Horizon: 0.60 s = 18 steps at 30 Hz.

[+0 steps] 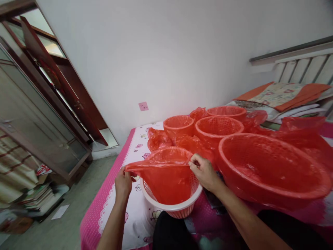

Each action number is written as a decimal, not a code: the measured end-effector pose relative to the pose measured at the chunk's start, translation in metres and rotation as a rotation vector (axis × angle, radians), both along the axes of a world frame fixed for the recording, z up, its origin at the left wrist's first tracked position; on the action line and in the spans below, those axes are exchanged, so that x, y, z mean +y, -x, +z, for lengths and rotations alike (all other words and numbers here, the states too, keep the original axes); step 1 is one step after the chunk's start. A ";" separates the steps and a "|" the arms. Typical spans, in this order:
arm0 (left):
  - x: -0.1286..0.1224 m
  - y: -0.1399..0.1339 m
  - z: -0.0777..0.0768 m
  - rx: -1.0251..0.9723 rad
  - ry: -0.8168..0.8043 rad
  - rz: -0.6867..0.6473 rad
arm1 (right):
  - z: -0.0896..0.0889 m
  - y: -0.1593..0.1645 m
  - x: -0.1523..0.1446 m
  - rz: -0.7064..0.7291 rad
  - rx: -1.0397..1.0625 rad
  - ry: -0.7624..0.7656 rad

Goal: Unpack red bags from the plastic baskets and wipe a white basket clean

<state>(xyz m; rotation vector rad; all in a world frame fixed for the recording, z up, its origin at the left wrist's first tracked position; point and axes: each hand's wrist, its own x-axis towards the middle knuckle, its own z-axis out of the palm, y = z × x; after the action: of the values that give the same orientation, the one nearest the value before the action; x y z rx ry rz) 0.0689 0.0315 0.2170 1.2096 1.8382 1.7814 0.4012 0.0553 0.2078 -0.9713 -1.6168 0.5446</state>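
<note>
Two dark-clothed legs (170, 234) showed along the bottom of the frame, before a bed (142, 215) with a pink-bordered, patterned cover. Just beyond, at lower centre, stood a white-rimmed basket (171, 208) with a red plastic bag (169, 187) partly inside it. The left hand (124, 185) had its grip pinched on the bag's left edge; the right hand (204, 171) had its grip closed on the bag's right edge, so that the plastic stretched between them. At right sat a large red-wrapped basket (240, 184), and behind it three smaller red-wrapped baskets (179, 131). Folded bedding (283, 93) lay at upper right. A pink note (143, 106) was on the white wall (182, 52).
</note>
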 end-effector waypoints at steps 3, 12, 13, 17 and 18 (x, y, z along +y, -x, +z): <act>0.018 -0.007 0.009 -0.062 -0.057 -0.044 | 0.009 0.000 0.002 -0.071 -0.010 -0.067; 0.040 -0.052 0.051 -0.129 -0.186 -0.301 | 0.028 -0.008 0.047 -0.175 0.074 -0.188; 0.040 -0.056 0.055 -0.127 -0.225 -0.319 | 0.031 -0.009 0.051 -0.187 0.089 -0.190; 0.033 -0.073 0.073 -0.131 -0.451 -0.400 | 0.054 -0.012 0.049 -0.136 0.151 -0.261; 0.028 -0.078 0.079 -0.121 -0.483 -0.414 | 0.062 -0.012 0.045 -0.095 0.194 -0.267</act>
<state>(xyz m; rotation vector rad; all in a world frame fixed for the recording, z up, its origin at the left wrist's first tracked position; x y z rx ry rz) 0.1465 0.0599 0.2962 1.4745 1.0158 2.0433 0.4134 0.1003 0.2700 -0.7672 -1.4202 0.3362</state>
